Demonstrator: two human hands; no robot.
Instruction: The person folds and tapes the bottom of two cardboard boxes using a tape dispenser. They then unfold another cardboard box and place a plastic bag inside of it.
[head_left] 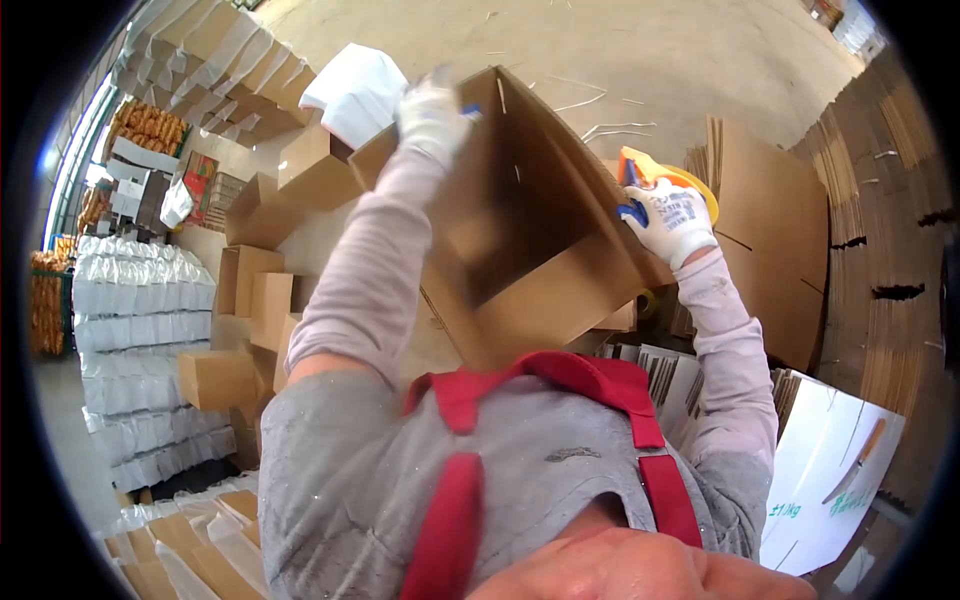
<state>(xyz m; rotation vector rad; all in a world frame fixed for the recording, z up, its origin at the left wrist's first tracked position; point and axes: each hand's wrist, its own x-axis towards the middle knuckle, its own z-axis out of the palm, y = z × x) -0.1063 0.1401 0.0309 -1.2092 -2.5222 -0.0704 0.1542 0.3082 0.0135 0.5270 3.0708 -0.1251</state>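
A large open cardboard box (550, 310) is tilted in front of my body, its dark inside facing up. My left hand (430, 118), in a white glove with blue on the thumb, is at the box's far left rim; motion smears its fingers. At the right wall my right hand (668, 215), gloved in white with blue fingertips, is closed around an orange and yellow tape dispenser (655, 168). The dispenser is partly hidden by the hand, which lies close against the box's edge.
Several smaller cardboard boxes (252, 280) stand at left, near stacked silvery-white packs (145, 330). A white bag (358, 95) rests on a box beyond my left hand. Flattened cardboard sheets (765, 240) are stacked at right, above a white printed carton (825, 475). Strips litter the floor (560, 45).
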